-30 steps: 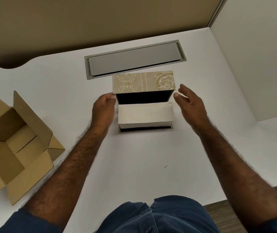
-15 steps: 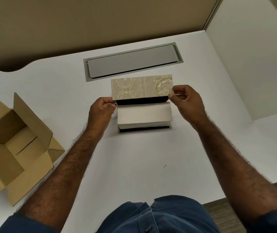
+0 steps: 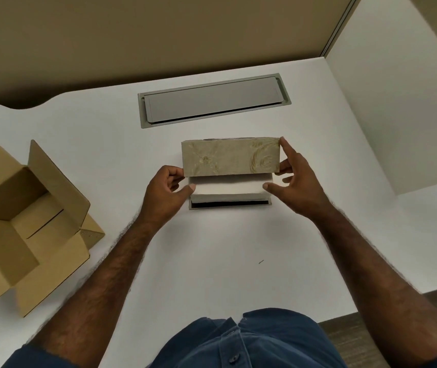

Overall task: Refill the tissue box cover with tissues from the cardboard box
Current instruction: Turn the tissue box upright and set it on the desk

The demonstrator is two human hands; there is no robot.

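The beige patterned tissue box cover (image 3: 230,156) is held at both ends over a white stack of tissues (image 3: 228,185). The stack rests on the cover's base plate (image 3: 230,205), whose dark inside shows at the front edge. My left hand (image 3: 166,192) grips the cover's left end, thumb against the tissues. My right hand (image 3: 295,179) grips the right end, fingers spread along its side. The cover hides the upper half of the stack. The open, empty cardboard box (image 3: 18,224) lies on the table at the left.
A grey cable hatch (image 3: 212,100) is set into the white table (image 3: 212,261) behind the cover. A beige partition runs along the back and a white panel stands at the right. The table's near edge is by my blue shirt.
Both hands took hold of the cover's ends and tipped it forward and down over the tissue stack. Its dark inside no longer shows.
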